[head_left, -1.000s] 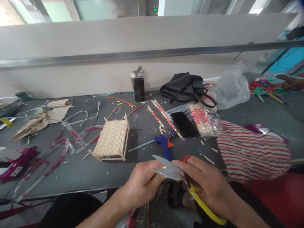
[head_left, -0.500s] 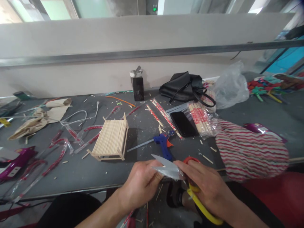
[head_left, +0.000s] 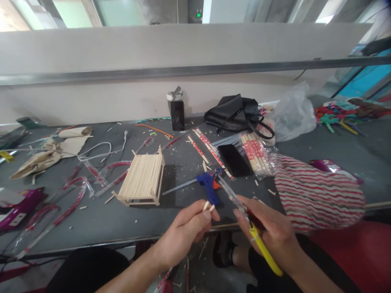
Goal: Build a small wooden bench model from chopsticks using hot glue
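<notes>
My left hand point(head_left: 194, 221) is closed on short chopstick pieces point(head_left: 206, 206), whose pale ends poke up between thumb and fingers; the rest of them is hidden. In my right hand point(head_left: 270, 224) is a pair of scissors point(head_left: 262, 248) with a yellow handle, its blades pointing up and left, apart from the pieces. Just beyond my hands, a blue glue gun point(head_left: 210, 189) lies on the table with a clear glue stick point(head_left: 180, 186) at its back. To the left stands a small model bed point(head_left: 142, 175) of pale sticks, with a slatted top and corner posts.
Behind the glue gun lie red-wrapped chopsticks point(head_left: 210, 146), a black phone point(head_left: 233, 160) and a plastic pack of chopsticks point(head_left: 255, 152). A striped cloth point(head_left: 317, 195) is at right, a black bag point(head_left: 233, 114) at the back. Torn wrappers point(head_left: 76, 199) and a white cable point(head_left: 97, 150) spread left.
The scissors have moved away from my left hand and turned, their blades now pointing up and further from me. The stick ends in my left hand have come into view.
</notes>
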Action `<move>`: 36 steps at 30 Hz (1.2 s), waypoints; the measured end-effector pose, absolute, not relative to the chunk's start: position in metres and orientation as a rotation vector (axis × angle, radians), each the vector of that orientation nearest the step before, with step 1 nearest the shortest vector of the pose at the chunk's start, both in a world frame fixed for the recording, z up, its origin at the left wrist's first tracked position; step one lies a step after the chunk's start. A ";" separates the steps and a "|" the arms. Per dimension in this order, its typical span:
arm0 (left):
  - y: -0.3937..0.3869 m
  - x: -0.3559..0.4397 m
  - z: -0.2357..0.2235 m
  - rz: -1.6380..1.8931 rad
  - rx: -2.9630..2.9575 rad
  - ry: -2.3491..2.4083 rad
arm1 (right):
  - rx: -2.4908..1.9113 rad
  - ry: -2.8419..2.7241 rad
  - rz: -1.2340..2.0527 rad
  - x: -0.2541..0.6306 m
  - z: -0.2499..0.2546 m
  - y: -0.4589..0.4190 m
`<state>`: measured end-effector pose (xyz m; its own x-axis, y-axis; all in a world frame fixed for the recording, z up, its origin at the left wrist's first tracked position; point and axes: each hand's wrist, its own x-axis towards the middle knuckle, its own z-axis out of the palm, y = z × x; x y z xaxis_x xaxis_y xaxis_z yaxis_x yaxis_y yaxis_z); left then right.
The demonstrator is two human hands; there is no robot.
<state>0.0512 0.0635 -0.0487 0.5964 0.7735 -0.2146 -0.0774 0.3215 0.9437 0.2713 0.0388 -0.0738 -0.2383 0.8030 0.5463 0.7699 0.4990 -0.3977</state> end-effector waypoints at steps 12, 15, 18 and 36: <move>0.066 0.051 -0.053 0.548 0.742 0.542 | -1.290 -2.114 0.223 0.269 -0.075 0.038; 0.066 0.045 -0.047 0.557 0.905 0.584 | -1.250 -2.168 0.279 0.271 -0.074 0.038; 0.065 0.041 -0.042 0.595 1.202 0.634 | -1.215 -2.232 0.330 0.271 -0.072 0.036; 0.066 0.031 -0.045 0.555 1.703 0.540 | -1.068 -2.354 0.170 0.272 -0.066 0.034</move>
<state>0.0313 0.0659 -0.0452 0.7781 0.6236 0.0745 0.0566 -0.1878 0.9806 0.2721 0.0337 -0.0664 -0.5371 0.7284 0.4255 0.6596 0.6771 -0.3265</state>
